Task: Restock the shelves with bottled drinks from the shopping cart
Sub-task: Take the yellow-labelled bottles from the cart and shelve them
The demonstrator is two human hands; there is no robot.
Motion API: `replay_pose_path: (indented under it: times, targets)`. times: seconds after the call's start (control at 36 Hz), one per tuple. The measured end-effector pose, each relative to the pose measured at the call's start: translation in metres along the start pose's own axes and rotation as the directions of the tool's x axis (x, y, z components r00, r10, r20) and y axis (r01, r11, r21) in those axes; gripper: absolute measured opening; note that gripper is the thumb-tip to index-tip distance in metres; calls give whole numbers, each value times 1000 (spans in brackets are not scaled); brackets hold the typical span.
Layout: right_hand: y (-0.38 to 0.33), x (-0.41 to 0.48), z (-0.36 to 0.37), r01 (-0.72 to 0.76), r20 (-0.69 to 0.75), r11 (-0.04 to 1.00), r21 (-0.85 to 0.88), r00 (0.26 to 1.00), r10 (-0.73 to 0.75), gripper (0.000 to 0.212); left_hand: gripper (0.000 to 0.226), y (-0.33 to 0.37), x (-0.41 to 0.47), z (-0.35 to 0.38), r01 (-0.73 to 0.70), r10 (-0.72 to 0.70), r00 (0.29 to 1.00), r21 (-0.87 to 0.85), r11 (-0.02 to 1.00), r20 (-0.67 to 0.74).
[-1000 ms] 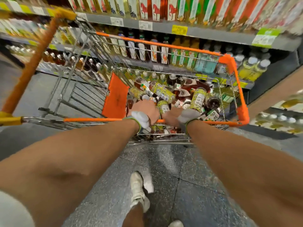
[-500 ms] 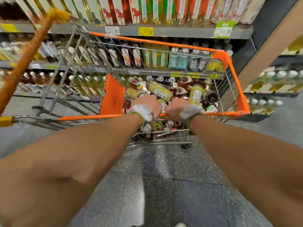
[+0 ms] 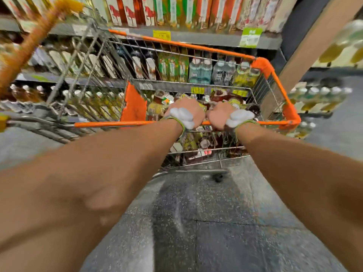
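A wire shopping cart with an orange rim (image 3: pixel 271 69) stands in front of me, against the drink shelves (image 3: pixel 206 39). Several bottled drinks (image 3: pixel 157 107) with yellow-green and red labels lie piled inside it, blurred and partly hidden by my hands. My left hand (image 3: pixel 186 109) grips the near orange rim bar (image 3: pixel 110 124), fingers curled over it. Right beside it, my right hand (image 3: pixel 221 114) grips the same bar. Both wrists wear white-padded straps.
A second cart with a thick orange handle (image 3: pixel 33 42) and wire frame nests against the left side. Shelves full of bottles run behind and to the right (image 3: pixel 318 97). A brown column (image 3: pixel 306 54) rises at the right. Speckled grey floor (image 3: pixel 206 222) lies below.
Both hands stay on the cart's near rim. The cart and the view have swung along the shelves, so the column and the right-hand shelf come closer. The picture is now motion-blurred.
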State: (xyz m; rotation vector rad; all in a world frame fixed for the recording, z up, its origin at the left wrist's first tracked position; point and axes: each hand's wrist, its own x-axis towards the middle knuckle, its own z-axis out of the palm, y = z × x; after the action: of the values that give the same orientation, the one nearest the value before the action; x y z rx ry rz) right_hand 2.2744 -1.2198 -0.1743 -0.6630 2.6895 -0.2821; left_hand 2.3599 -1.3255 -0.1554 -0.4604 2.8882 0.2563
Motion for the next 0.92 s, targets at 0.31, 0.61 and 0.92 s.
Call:
replay_pose_path:
  times: [0.31, 0.61, 0.92]
  targets:
    - [18, -9, -9, 41, -16, 999, 9, 999, -41, 40, 30, 21, 4, -3, 117, -119, 992, 32, 993, 47]
    - [21, -8, -5, 138, 152, 989, 45, 978, -144, 83, 41, 26, -6, -13, 272, -272, 961, 7, 962, 43]
    - [15, -13, -36, 170, 261, 963, 208, 940, -222, 40, 73, 13, 11, -5, 333, -326, 936, -27, 943, 131]
